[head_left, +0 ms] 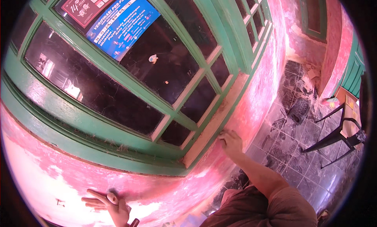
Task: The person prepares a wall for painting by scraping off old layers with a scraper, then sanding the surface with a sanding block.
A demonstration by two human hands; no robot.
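Note:
At the lower left, my left hand [107, 205] is against the pink, patchy wall [157, 187], its fingers stretched out to the left. A small rounded pale shape [112, 198] shows by its thumb; I cannot tell what it is. My right hand [231, 143] is at the wall just below the outer edge of the window sill [214, 123], with its fingers bent and closed. What those fingers hold, if anything, is hidden. Above both hands rises a green-framed window [133, 79] with dark panes. A dark band [134, 222] circles my left wrist.
Blue and dark red stickers [123, 24] are on the window glass. To the right, a dark-legged stool or small table [333, 134] stands on grey floor tiles [310, 168]. Near it lies a dark, flat object [299, 110] among debris. A green door [354, 72] is at the far right.

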